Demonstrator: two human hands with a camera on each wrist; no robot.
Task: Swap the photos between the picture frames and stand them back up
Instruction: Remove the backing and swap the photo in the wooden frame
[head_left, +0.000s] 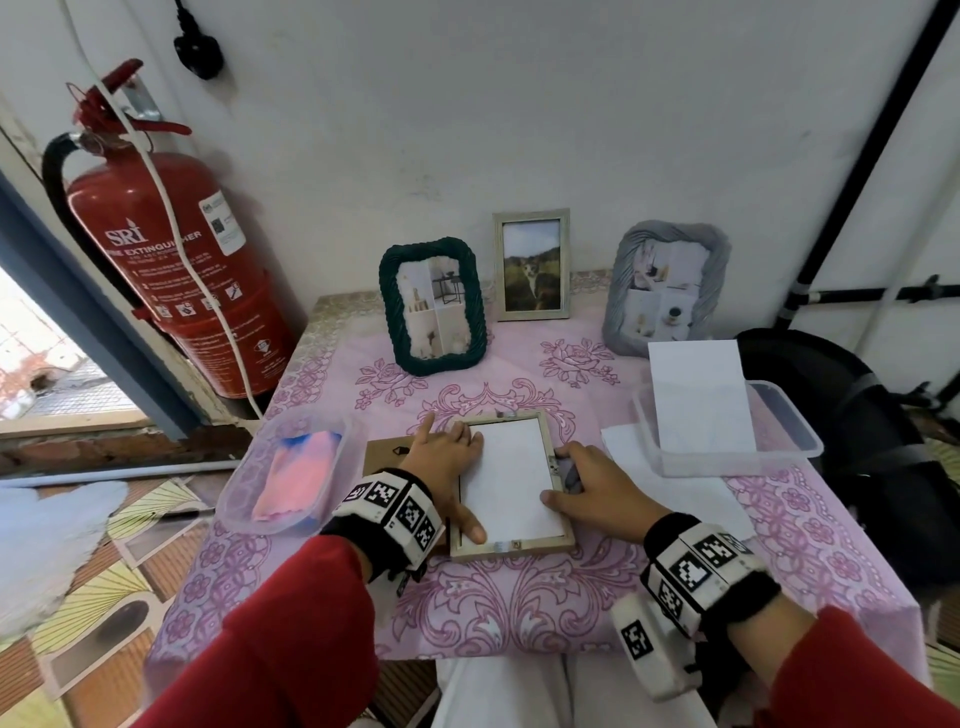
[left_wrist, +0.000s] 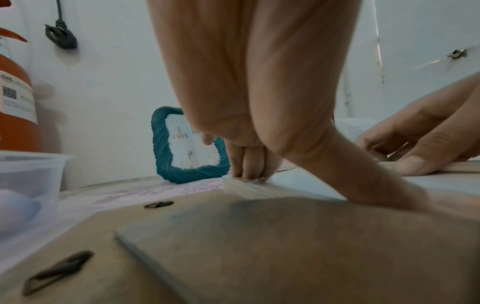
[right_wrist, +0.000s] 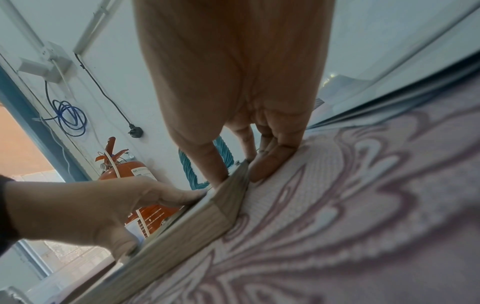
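Face-down wooden frame (head_left: 511, 486) lies between both hands, touching them.

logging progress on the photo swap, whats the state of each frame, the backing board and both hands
wooden frame: flat, face down, back open, white sheet inside
backing board: off, lying left of it
green frame: upright, photo in
cat photo frame: upright
grey frame: upright, photo in
left hand: fingers on the wooden frame
right hand: holds its right edge
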